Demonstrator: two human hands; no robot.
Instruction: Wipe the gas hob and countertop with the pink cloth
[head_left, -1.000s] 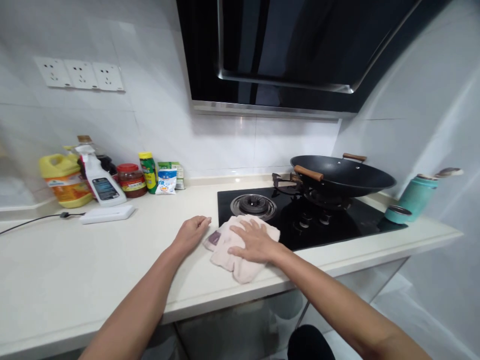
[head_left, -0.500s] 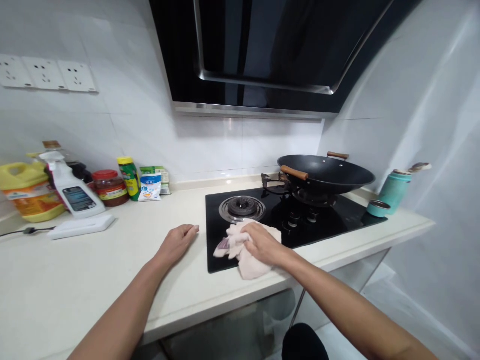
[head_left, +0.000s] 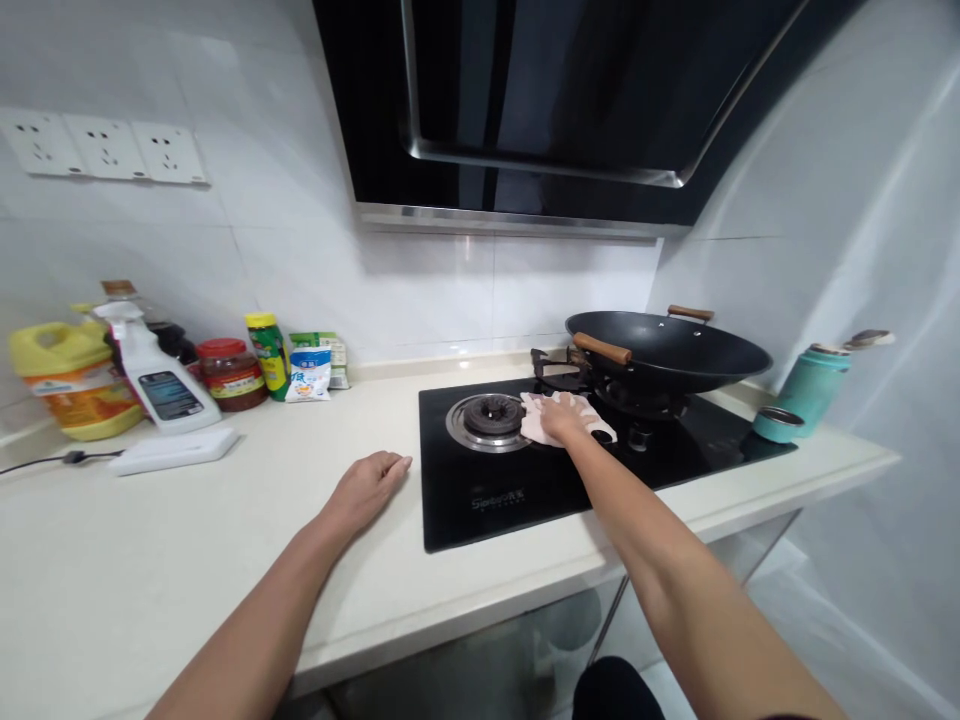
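My right hand (head_left: 564, 416) presses a pale pink cloth (head_left: 534, 420) against the black glass gas hob (head_left: 510, 525), just right of the left burner (head_left: 491, 415). Part of the cloth spreads out past the hand on the right, beside the control knobs (head_left: 639, 436). Resting on the white countertop (head_left: 300, 560), left of the hob's edge, my left hand (head_left: 369, 490) is closed with its fingers curled under and holds nothing that I can see. A black wok (head_left: 675, 350) with wooden handles sits on the right burner, behind and right of the cloth.
Along the wall at left stand a yellow jug (head_left: 71, 380), a white spray bottle (head_left: 169, 385), a red-lidded jar (head_left: 232, 375), a green shaker (head_left: 268, 355) and small packets (head_left: 309, 374). Right of the hob are a teal canister (head_left: 814, 390) and lid (head_left: 778, 425). A range hood (head_left: 525, 110) hangs overhead.
My right hand has slid the cloth away from the hob's front left toward the back, beside the left burner. The left hand stays on the countertop. The view has shifted slightly.
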